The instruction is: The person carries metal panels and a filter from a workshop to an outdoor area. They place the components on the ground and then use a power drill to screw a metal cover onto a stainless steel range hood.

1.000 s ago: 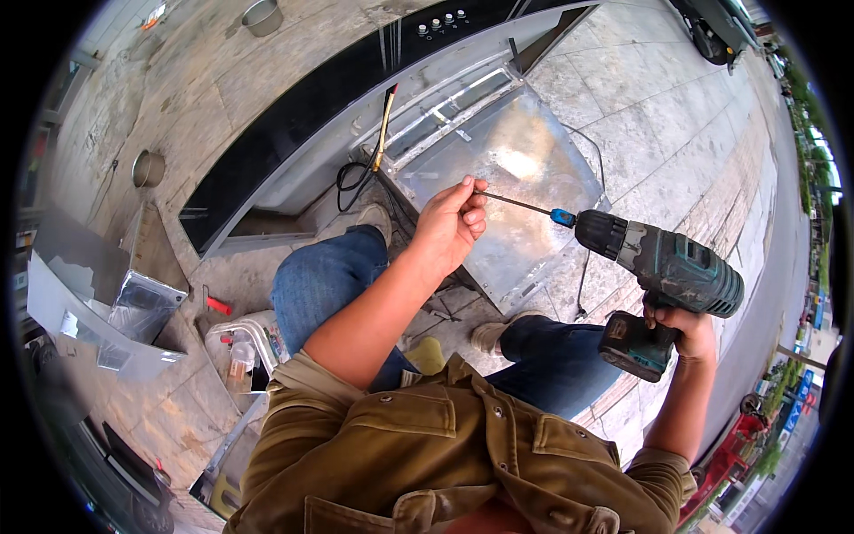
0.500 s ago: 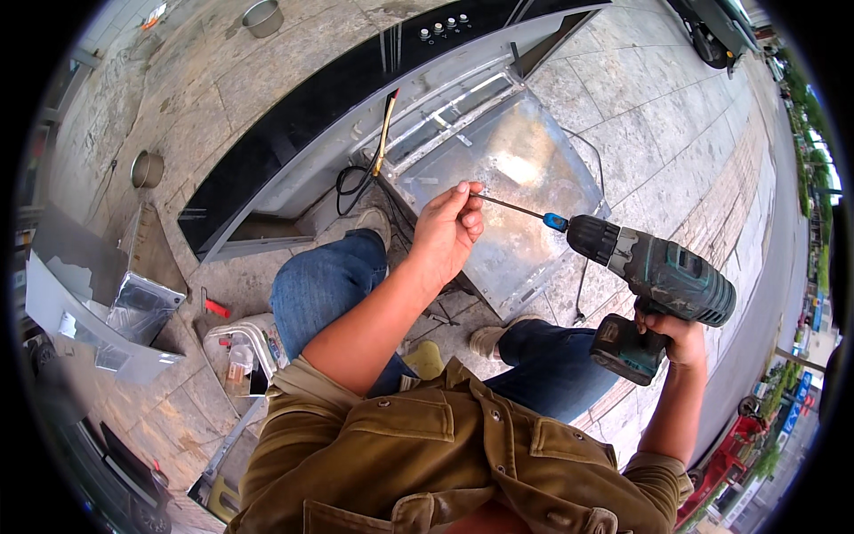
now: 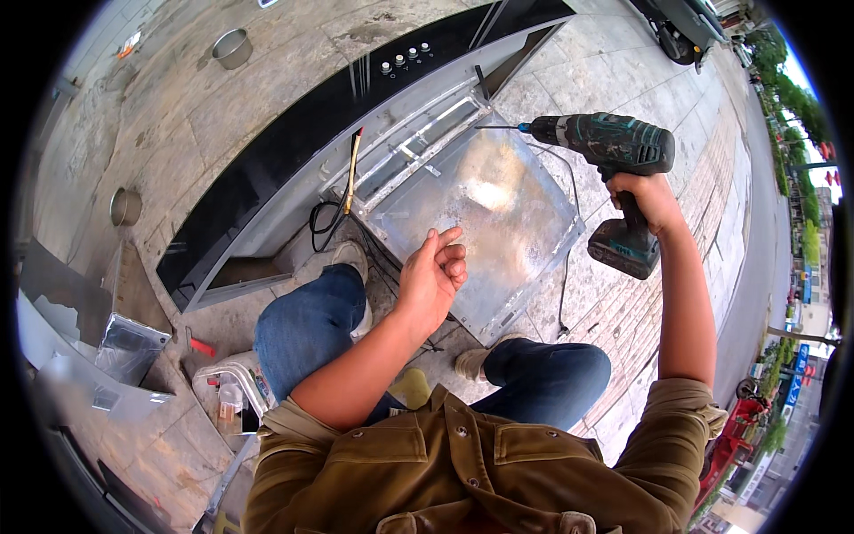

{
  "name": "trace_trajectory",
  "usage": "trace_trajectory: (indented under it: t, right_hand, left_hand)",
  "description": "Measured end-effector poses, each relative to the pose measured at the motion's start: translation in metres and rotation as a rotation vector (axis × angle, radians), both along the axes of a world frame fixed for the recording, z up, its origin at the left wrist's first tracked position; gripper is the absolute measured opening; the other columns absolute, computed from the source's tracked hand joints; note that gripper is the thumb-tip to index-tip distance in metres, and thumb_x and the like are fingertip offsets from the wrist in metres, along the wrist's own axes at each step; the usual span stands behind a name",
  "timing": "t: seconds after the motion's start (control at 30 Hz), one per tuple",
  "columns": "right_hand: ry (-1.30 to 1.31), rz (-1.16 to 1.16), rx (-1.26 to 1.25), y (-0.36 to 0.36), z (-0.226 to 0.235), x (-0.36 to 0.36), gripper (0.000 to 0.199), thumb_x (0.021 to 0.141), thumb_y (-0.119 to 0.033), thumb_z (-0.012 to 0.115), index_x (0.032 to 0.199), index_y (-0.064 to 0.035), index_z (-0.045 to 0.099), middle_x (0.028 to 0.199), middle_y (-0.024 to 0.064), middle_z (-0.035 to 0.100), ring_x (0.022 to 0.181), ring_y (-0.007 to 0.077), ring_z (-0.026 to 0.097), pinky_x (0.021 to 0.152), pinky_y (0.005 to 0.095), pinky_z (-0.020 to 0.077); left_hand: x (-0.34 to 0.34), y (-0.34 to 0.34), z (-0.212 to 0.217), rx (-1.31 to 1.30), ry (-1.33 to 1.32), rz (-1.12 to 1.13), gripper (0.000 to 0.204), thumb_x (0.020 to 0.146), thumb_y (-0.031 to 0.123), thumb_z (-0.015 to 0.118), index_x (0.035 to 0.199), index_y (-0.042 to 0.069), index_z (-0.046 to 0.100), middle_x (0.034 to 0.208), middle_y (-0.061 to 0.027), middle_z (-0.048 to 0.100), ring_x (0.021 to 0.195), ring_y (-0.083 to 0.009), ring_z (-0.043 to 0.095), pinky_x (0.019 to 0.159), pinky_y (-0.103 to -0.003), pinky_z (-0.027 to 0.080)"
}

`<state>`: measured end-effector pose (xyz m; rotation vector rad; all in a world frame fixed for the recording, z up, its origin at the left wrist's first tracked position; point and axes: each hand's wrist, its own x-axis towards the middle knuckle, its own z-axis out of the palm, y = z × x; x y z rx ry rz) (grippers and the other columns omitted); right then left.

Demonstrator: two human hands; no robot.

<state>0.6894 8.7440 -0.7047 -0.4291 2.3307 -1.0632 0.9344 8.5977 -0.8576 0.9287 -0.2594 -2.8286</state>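
Observation:
My right hand [image 3: 642, 198] grips the handle of a dark green and black cordless drill [image 3: 616, 141]. Its long thin bit [image 3: 494, 127], in a blue collar, points left over the far end of a stained metal box [image 3: 534, 254]. Lower down, my left hand [image 3: 429, 280] hovers above the near left part of that box. Its thumb and forefinger come together and the other fingers curl; whatever small thing may be between them is too small to make out. The box joins a long black glass panel [image 3: 285, 160] with a row of knobs.
A tan and black cable bundle [image 3: 353, 173] rises beside the panel. On the left lie a bent sheet-metal part [image 3: 133, 347], a red-handled tool [image 3: 203, 345] and a white toolbox [image 3: 240, 369]. Two round metal cups [image 3: 233, 49] stand on the paving. A scooter [image 3: 680, 36] is parked far right.
My right hand has carried the drill up and away, so the bit has left my left hand's fingers. My left hand has dropped slightly nearer to me.

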Motion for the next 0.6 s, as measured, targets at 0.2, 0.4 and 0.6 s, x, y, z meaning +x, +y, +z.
trace_trajectory:
  t: [0.2, 0.4, 0.6]
  right_hand:
    - [-0.057, 0.027, -0.005, -0.031, -0.023, -0.029, 0.010, 0.065, -0.003, 0.058, 0.074, -0.0001, 0.055, 0.061, 0.0058, 0.052, 0.048, 0.0134, 0.048, 0.044, 0.0271, 0.0396]
    - [-0.092, 0.011, 0.005, -0.038, -0.033, -0.042, 0.010, 0.066, -0.002, 0.058, 0.075, -0.0003, 0.054, 0.061, 0.0056, 0.052, 0.048, 0.0135, 0.048, 0.044, 0.0272, 0.0396]
    - [-0.111, 0.013, 0.010, -0.042, -0.039, -0.052, 0.011, 0.065, -0.003, 0.058, 0.075, -0.0004, 0.054, 0.061, 0.0056, 0.052, 0.048, 0.0137, 0.048, 0.044, 0.0270, 0.0396]
  left_hand:
    - [0.004, -0.003, 0.000, 0.005, 0.006, 0.001, 0.035, 0.096, 0.028, 0.038, 0.111, 0.000, 0.053, 0.076, -0.0025, 0.050, 0.061, -0.0107, 0.041, 0.058, -0.024, 0.035]
    - [0.005, -0.004, 0.000, 0.000, 0.012, -0.002, 0.035, 0.096, 0.028, 0.039, 0.113, 0.000, 0.052, 0.077, -0.0027, 0.051, 0.062, -0.0106, 0.041, 0.058, -0.024, 0.035]
    - [0.005, -0.005, -0.003, 0.031, 0.019, 0.017, 0.033, 0.094, 0.027, 0.046, 0.112, 0.000, 0.052, 0.075, -0.0045, 0.055, 0.060, -0.0104, 0.044, 0.057, -0.024, 0.037]
